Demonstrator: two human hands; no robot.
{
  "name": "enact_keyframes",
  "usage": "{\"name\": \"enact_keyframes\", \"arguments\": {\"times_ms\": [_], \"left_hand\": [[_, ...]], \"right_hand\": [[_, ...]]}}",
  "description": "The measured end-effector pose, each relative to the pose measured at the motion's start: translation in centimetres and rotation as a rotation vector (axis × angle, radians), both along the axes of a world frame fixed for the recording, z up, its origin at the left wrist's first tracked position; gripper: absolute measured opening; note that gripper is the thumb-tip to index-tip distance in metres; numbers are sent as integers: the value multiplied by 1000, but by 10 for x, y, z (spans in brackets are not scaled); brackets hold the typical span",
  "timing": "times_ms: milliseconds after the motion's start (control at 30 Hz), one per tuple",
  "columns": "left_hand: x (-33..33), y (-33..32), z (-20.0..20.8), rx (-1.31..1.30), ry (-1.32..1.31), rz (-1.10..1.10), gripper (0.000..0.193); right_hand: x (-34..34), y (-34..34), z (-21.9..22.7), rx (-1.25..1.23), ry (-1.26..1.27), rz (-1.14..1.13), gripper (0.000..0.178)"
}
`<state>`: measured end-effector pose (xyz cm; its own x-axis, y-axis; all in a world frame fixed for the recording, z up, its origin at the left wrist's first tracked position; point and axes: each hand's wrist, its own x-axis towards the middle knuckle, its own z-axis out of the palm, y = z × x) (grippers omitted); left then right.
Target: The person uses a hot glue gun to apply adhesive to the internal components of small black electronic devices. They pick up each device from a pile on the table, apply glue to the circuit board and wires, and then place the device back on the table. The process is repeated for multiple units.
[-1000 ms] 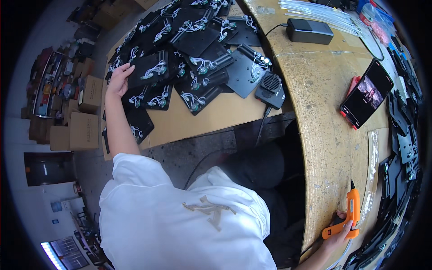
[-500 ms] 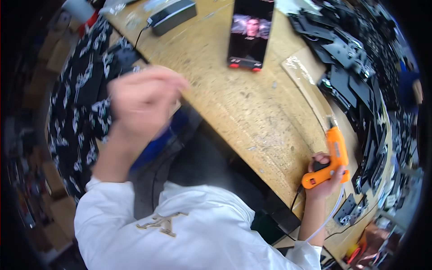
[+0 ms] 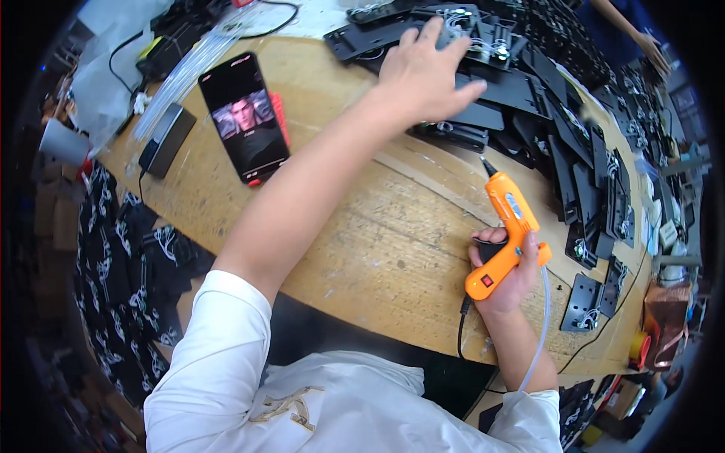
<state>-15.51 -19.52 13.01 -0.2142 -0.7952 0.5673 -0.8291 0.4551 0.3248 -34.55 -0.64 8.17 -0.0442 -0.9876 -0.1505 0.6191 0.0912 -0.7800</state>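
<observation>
My left hand [image 3: 427, 72] reaches across the table to the far pile of black plates [image 3: 521, 98], its fingers spread over the plates with white wires. Whether the fingertips touch a plate I cannot tell. In my right hand [image 3: 510, 275] is an orange glue gun [image 3: 510, 226], its dark nozzle pointing away toward the pile. My fingers wrap round its handle at the black trigger. A clear glue stick [image 3: 542, 325] trails from its back end, and a black cord hangs from the handle's bottom.
A phone [image 3: 245, 124] leans on a red stand at the left of the wooden table [image 3: 362, 249]. Beside it lie a black box-shaped device [image 3: 168, 140] and long clear sticks [image 3: 192, 72]. More black plates [image 3: 136, 279] are stacked at the left. Another person's hand [image 3: 651, 53] shows at the far right.
My left hand has swung from the table's left edge up and right to the far pile, with fingers now spread. The view has turned; the glue gun stays in my right hand.
</observation>
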Motion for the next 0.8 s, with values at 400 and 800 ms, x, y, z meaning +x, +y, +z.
{"name": "enact_keyframes", "arguments": {"times_ms": [400,800], "left_hand": [[-24,-57,22,411,-118,99,113],[18,15,29,570,-170,213,125]], "right_hand": [[4,2,-5,-76,187,90,46],[11,1,1,-68,239,71,41]]}}
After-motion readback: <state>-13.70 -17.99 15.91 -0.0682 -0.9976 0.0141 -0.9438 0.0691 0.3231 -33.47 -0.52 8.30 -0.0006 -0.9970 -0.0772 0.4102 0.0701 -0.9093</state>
